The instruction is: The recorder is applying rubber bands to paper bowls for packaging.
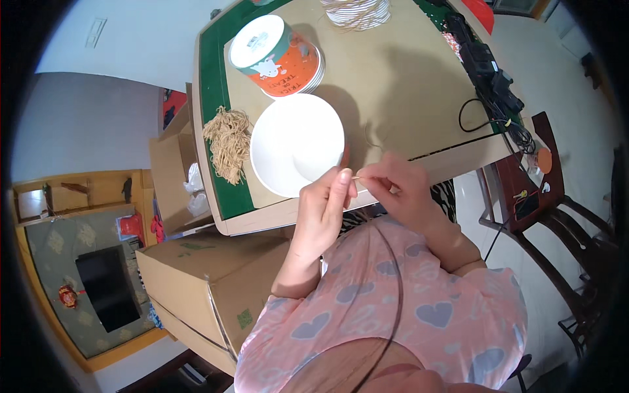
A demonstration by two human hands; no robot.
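Close to the table's front edge, my left hand (322,208) and my right hand (403,191) meet, thumbs and fingers pinched. A short bit of thin tan string (356,177) shows between their fingertips; most of it is hidden by the fingers. Just beyond my left hand, a white paper bucket (288,141) lies with its open mouth facing me. Behind it stands an upturned orange and green paper bucket (288,62) with several rims stacked beneath. A loose heap of tan strings (228,144) lies left of the white bucket.
A stack of white rims with tan strings (357,12) stands at the table's far side. Black power adapters and cables (485,65) line the right edge. Large cardboard boxes (216,278) stand at left; a dark wooden chair (563,216) is at right.
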